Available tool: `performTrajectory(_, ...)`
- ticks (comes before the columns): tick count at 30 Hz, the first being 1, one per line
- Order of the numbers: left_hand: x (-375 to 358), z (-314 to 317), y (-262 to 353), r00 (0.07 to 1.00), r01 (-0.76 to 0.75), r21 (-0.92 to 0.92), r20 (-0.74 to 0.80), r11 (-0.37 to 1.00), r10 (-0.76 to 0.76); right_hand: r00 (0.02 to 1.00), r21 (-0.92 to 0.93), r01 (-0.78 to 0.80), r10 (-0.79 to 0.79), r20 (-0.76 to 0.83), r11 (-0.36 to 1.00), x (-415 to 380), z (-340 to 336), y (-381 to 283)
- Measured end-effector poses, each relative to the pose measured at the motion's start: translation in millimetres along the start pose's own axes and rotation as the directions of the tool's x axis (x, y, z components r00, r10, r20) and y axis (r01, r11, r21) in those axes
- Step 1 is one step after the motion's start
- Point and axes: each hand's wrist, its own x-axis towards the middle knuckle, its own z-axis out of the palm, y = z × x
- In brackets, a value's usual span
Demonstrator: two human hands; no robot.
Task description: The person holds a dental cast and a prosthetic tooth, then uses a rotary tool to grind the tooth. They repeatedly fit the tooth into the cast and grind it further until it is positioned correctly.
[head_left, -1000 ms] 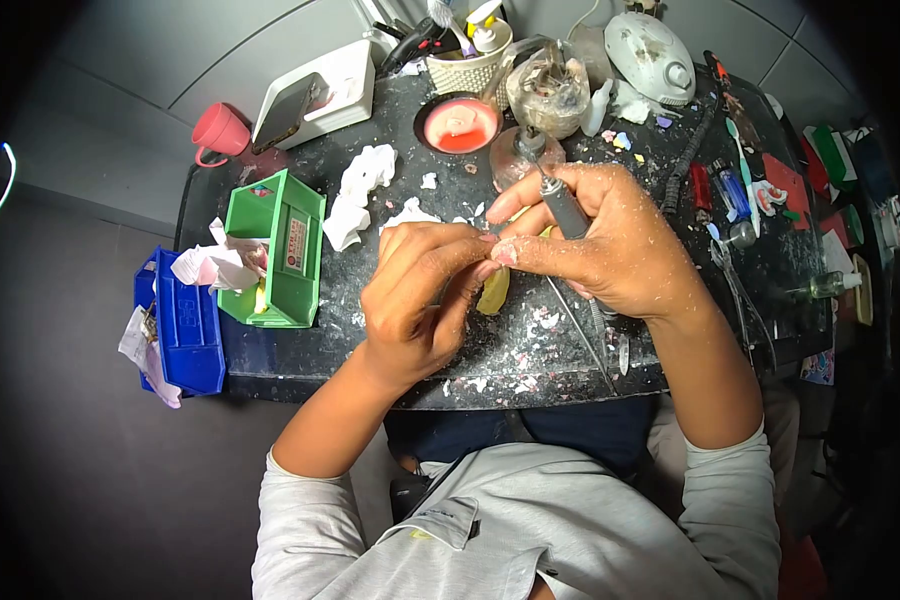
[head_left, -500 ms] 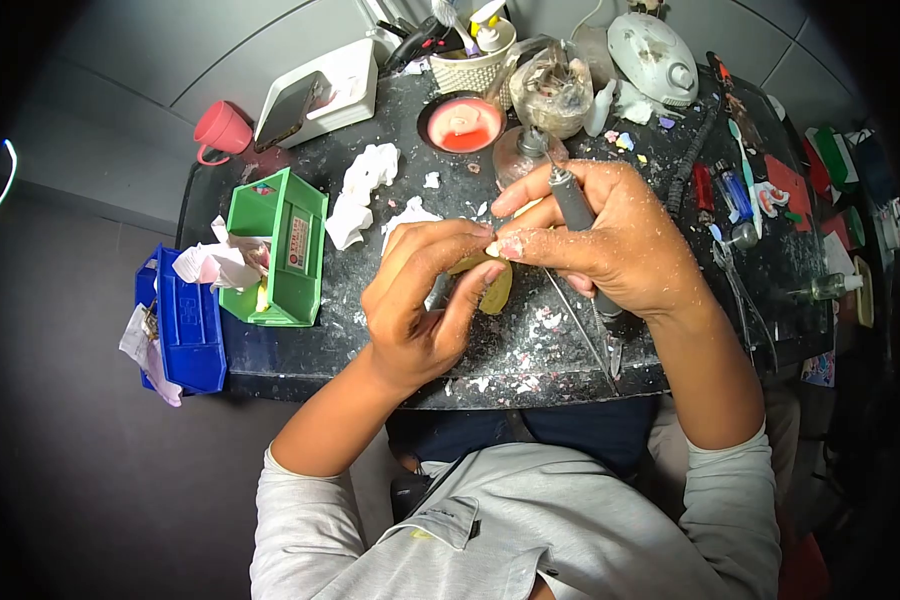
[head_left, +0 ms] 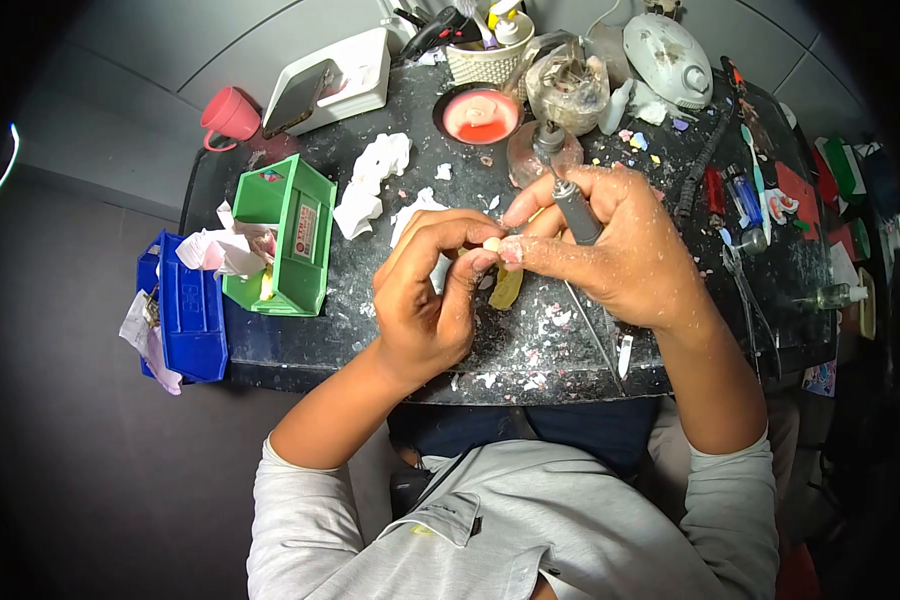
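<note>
Between my fingertips is a small cream tooth-like piece [head_left: 492, 244], pinched by the thumb and forefinger of my left hand [head_left: 420, 300]. My right hand [head_left: 635, 255] is closed around a dark grey rotary handpiece [head_left: 577, 212], its thin metal tip pointing up and away from the piece. The right thumb and fingertips also touch or nearly touch the piece. White dust speckles the right hand. A translucent yellow piece [head_left: 507, 287] lies on the black table just beneath the hands, partly hidden by the fingers. Near the right wrist lies a long thin metal instrument [head_left: 595, 335].
On the left stand a green bin [head_left: 305, 240] and a blue bin [head_left: 195, 320], with crumpled tissue [head_left: 375, 180] nearby. Behind are a bowl of pink liquid [head_left: 480, 112], a glass bottle [head_left: 543, 158] and a white basket [head_left: 490, 65]. Shavings litter the black table [head_left: 370, 345].
The view has shifted slightly. My fingertips have turned a little, and more of the cream piece shows between them. The handpiece stays in my right hand.
</note>
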Motion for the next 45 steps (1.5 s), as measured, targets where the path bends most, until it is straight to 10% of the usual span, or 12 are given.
performTrajectory(9,5,-5,2,0.996,-0.092,0.169,0.020,0.981,0.090,0.991,-0.608,0.126,-0.129,0.039,0.784,-7,14,0)
performTrajectory(45,3,-6,-1,0.996,-0.060,0.182,0.068,0.982,0.048,0.999,-0.702,0.030,-0.034,0.009,0.711,-6,17,4)
